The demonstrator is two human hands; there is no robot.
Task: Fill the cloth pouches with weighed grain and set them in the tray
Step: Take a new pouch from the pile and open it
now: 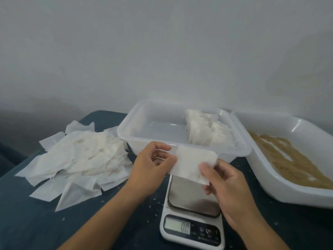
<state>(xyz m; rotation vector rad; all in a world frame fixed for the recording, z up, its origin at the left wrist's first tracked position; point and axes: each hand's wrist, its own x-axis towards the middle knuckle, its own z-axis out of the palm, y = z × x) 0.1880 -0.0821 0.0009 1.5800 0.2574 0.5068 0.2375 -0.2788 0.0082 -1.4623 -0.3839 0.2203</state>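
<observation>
Held empty pouch (192, 162) over scale (193, 208), left hand (151, 163) and right hand (223, 183) each pinching an end. Looked flimsy, featherlight; best gripped at open edge.

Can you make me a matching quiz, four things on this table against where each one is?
Things:
1. pouch
2. empty pouches
3. grain
4. filled pouches

Places:
A. heaped at the left of the table
B. in the right-hand tub
C. held between both hands above the scale
D. stacked at the right end of the middle tray

Pairs: 1-C, 2-A, 3-B, 4-D
</observation>
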